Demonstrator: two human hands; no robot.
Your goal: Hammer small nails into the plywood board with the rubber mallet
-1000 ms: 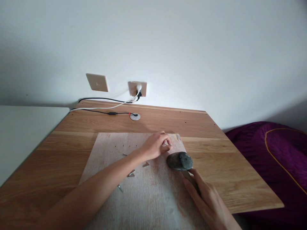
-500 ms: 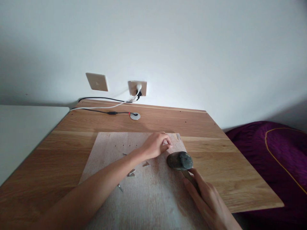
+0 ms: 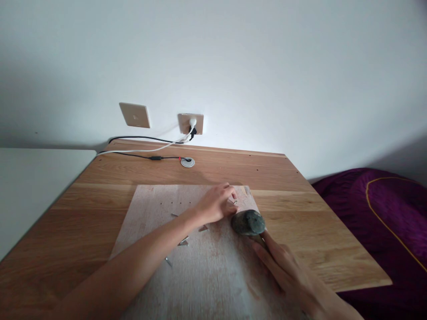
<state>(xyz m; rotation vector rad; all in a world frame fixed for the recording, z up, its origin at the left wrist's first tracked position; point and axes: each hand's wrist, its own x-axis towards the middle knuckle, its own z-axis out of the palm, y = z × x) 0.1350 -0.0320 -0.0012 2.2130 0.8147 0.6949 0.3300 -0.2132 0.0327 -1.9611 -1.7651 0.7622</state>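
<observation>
My left hand [image 3: 218, 202] is over the far right part of a pale wooden board [image 3: 200, 280], its fingertips pinched round a small metal nail [image 3: 235, 202]. The nail's shiny end shows between thumb and fingers. In my right hand [image 3: 282, 264] is a hammer [image 3: 248, 222] with a thick dark head, gripped by its handle. The hammer head is just to the right of and nearer than my left fingertips. Several loose nails [image 3: 168, 262] lie on the board beside my left forearm, some of them partly hidden by it. A row of small dark dots marks the board's far left part.
The board lies on a wooden desk [image 3: 320, 240] against a white wall. Black and white cables [image 3: 140, 151] cross the desk's back, near a round cable grommet [image 3: 187, 162] and a wall socket [image 3: 191, 124]. A purple cushion-like thing [image 3: 383, 204] is at the right.
My left fingers have shifted, so the nail now shows in their pinch. My right hand and the hammer head have moved slightly left, with the right wrist turned a little.
</observation>
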